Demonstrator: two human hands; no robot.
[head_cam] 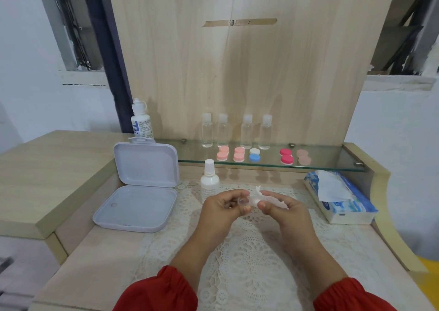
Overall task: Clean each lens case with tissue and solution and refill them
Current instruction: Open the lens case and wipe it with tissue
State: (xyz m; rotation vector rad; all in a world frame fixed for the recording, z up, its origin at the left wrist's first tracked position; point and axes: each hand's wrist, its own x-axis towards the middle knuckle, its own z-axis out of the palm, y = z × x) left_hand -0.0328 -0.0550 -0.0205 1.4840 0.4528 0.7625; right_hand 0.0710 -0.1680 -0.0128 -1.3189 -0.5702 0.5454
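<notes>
At the far left of the surface (99, 246) we see a white hinged box (140, 187) lying open, and behind it a solution bottle (141, 123) with a blue-printed label. A smaller white bottle (209, 180) stands on the lace mat (249, 263) just behind our left hand (223, 206). That hand's fingers curl round a clear lens case (242, 202), pinching it above the mat. Our right hand (285, 208) pinches a crumpled tissue (261, 197) that touches the case. On the glass shelf (332, 163) behind stand four clear bottles (236, 131) and a row of capped lens cases (254, 155), pink, blue-and-white, red and beige. A tissue pack (342, 197) lies at the right.
</notes>
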